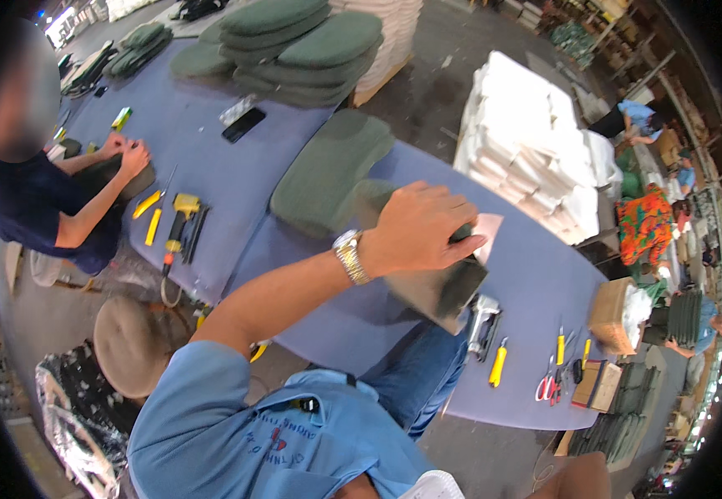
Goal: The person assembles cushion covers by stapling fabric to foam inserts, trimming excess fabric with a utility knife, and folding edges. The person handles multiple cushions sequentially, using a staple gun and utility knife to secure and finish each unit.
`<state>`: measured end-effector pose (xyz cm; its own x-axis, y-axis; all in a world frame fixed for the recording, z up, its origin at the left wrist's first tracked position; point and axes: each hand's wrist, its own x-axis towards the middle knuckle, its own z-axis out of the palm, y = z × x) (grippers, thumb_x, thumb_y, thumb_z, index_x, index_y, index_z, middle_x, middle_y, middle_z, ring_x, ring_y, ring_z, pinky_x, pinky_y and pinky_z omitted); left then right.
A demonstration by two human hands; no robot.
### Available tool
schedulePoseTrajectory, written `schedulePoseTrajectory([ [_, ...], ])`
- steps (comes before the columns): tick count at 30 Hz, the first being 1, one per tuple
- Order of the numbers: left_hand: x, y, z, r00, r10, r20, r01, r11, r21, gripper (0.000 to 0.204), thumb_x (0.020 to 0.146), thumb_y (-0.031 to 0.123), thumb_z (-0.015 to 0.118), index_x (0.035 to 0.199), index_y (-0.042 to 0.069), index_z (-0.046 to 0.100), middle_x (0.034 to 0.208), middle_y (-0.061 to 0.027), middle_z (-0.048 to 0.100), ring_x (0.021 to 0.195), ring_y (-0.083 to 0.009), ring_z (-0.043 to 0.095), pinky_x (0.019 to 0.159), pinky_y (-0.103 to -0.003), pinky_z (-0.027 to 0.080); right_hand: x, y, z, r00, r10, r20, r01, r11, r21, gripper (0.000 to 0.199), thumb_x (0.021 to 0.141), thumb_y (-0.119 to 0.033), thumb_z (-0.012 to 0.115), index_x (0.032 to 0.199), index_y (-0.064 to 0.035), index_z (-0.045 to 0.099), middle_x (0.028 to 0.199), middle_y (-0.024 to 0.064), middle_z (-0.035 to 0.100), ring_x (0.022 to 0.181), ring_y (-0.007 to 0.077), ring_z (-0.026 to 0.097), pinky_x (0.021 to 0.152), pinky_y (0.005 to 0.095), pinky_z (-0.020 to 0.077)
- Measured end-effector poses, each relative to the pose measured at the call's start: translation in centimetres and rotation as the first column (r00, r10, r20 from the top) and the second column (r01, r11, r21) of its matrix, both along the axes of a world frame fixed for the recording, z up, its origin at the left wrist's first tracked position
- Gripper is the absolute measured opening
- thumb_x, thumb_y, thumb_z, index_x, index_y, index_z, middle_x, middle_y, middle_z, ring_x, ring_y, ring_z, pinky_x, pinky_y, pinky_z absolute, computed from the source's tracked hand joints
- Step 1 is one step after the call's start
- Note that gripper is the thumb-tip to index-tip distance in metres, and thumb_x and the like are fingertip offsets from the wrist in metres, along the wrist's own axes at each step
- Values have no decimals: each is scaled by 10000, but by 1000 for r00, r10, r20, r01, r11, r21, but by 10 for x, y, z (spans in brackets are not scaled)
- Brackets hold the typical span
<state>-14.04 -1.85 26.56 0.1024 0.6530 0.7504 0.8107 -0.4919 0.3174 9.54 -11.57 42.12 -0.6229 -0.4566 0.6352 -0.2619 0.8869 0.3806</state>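
Observation:
My left hand (421, 226), with a metal-banded watch on its wrist, curls over the upper edge of a dark green seat cushion (440, 291). The cushion is tilted near the table edge, its lower face toward me; the hand hides much of its top. Another green cushion (327, 170) lies flat just beyond it. A pale pink sheet (487, 233) peeks out beside my fingers. Close to the held cushion lies a silver staple gun (484, 320). Of my right arm only a bit shows at the lower right; the right hand is out of the picture.
Yellow-handled screwdrivers (498, 363), red-handled scissors (546, 384) and cardboard boxes (612, 312) are on the right of the blue table (311, 320). Stacked cushions (294, 50) stand at the back. A co-worker (53, 200) works at left near a yellow staple gun (179, 220). White stacks (527, 150) stand beyond.

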Motion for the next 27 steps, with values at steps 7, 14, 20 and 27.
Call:
schedulePoseTrajectory([
  [7,1,4,2,1000,-6,-5,6,999,40,232,853,380,750,805,164,682,735,-1,657,690,-227,641,640,-375,480,0,-1,2,999,36,-29,-35,999,20,317,1004,-387,552,1185,-162,683,1202,15,711,1068,146,654,875,360,502],
  [14,11,15,5,1000,-6,28,5,999,44,235,849,379,750,799,160,683,738,-4,665,707,-219,658,660,-377,489,-1,1,7,999,36,8,-36,998,48,326,1001,-396,555,1189,-164,685,1196,14,716,1057,141,660,855,353,509],
  [20,5,3,0,999,31,-13,-30,999,17,255,880,388,708,802,151,657,744,2,647,707,-206,632,667,-362,464,-4,-5,4,996,89,-9,-88,992,85,333,998,-404,558,1192,-166,687,1190,13,720,1048,137,666,838,347,514],
  [27,4,-2,-6,997,65,-46,-61,995,85,264,850,417,744,795,176,654,721,18,632,669,-211,618,622,-370,456,-14,-30,23,976,216,-26,-210,967,145,342,995,-414,561,1196,-168,689,1184,11,726,1037,132,672,818,340,521],
])
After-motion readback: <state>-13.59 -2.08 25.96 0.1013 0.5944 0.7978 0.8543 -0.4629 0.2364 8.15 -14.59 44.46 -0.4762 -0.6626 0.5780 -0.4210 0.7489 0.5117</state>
